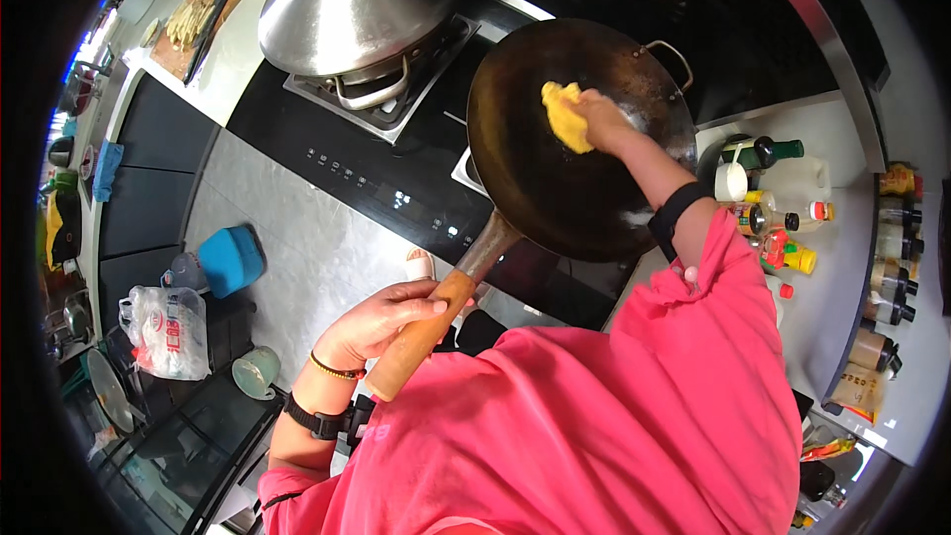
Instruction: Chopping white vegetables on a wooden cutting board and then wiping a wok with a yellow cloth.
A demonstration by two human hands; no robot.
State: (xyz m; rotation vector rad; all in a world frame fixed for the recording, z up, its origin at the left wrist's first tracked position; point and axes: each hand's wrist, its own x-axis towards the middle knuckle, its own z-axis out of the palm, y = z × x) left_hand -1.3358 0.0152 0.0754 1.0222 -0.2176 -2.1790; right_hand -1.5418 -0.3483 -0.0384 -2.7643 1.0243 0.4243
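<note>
A dark iron wok rests over the right side of the black cooktop, its long handle pointing toward me. Around the wooden handle my left hand is closed, thumb along the top. Inside the wok, my right hand grips a yellow cloth against the inner surface, a little above the middle. Part of the wok's right rim is hidden behind my right forearm. A small loop handle sticks out at the wok's far side.
A lidded steel pan covers the left burner of the cooktop. Several bottles crowd the counter at right. A cutting board with cut food and a knife lies far left. A blue bin stands on the floor.
</note>
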